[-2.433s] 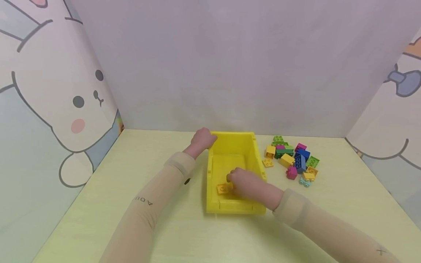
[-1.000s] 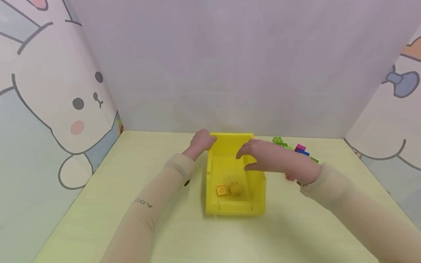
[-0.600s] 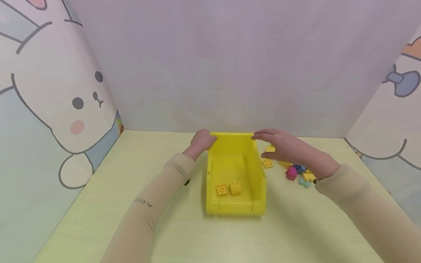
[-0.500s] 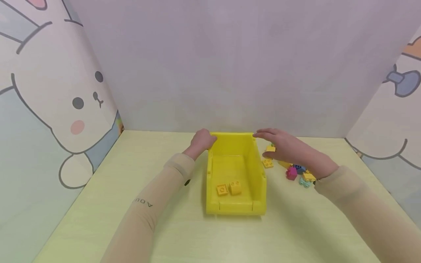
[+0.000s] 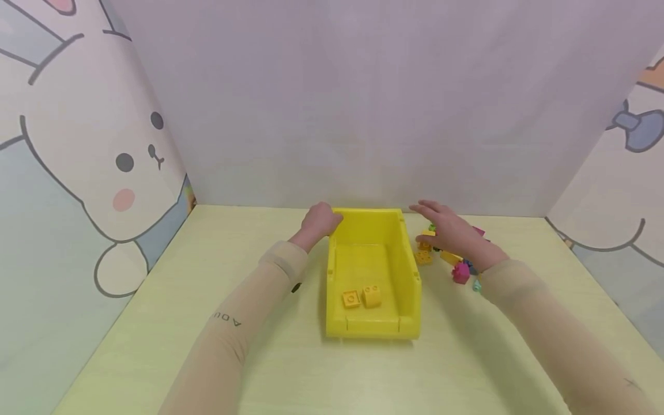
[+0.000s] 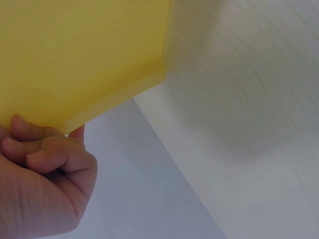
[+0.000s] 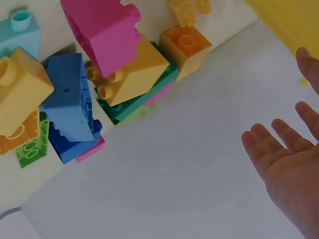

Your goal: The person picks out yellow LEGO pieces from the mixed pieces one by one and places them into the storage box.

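Note:
A yellow bin [image 5: 373,331] stands mid-table in the head view, its low side toward me. My left hand [image 5: 320,221] grips its far left rim; the left wrist view has the curled fingers [image 6: 70,154] at the bin's edge. Inside lie a flat yellow-orange brick [image 5: 351,298] and a rounded yellow brick [image 5: 371,296]. My right hand [image 5: 450,230] hovers right of the bin over the brick pile, fingers spread and nothing between them. A square yellow brick [image 5: 426,242] and a flat yellow brick [image 5: 423,257] show under its thumb. The hand hides part of the pile.
The pile holds a magenta brick [image 7: 104,32], a blue brick [image 7: 72,97], a dark green brick [image 7: 137,92], a light blue piece [image 7: 22,35] and several more. A pale wall [image 5: 363,115] rises behind the table [image 5: 249,369], with printed panels at both sides.
My right hand let go of the rounded yellow brick in the bin, rose out over the right rim and moved right above the pile. The left hand stays on the rim.

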`<state>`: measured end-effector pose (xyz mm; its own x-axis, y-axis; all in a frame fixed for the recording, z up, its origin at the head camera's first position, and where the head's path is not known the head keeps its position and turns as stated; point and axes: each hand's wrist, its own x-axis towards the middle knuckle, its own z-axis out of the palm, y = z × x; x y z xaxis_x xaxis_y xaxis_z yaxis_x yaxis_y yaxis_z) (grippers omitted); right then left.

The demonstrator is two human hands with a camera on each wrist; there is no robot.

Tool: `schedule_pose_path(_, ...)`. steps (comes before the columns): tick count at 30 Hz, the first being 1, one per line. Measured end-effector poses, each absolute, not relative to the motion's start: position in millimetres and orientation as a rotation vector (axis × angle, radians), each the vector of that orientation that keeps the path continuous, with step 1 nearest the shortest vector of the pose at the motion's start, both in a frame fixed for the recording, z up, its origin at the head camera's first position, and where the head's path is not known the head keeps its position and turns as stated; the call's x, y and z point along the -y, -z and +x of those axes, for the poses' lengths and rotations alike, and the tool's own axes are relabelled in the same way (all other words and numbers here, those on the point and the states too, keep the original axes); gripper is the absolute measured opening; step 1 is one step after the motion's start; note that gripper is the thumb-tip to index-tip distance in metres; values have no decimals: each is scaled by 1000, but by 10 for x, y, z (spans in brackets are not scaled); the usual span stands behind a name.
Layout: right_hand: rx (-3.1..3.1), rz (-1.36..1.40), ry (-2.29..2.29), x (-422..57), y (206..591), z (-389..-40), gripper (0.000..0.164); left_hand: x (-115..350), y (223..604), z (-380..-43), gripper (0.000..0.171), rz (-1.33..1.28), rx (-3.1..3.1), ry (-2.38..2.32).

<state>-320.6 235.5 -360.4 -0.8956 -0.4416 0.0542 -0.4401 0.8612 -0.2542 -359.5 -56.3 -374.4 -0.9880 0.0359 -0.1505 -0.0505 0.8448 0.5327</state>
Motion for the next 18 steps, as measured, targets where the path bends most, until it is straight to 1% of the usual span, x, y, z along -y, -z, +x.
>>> schedule_pose_path(6, -2929, -505, 498, -2366, 3815, -3381, 75, 557, 3742, -3585, 46, -19, -2872, -828)
schedule_pose_path(11, -2903, -420, 561, -2342, 3968, -3453, 77, 560, 3732, -3576, 46, -21, -2871, -826)
schedule_pose_path(18, -2857, -355, 396, -2276, 4113, -3511, 77, 568, 3737, -3578, 45, -14, -2867, -839)
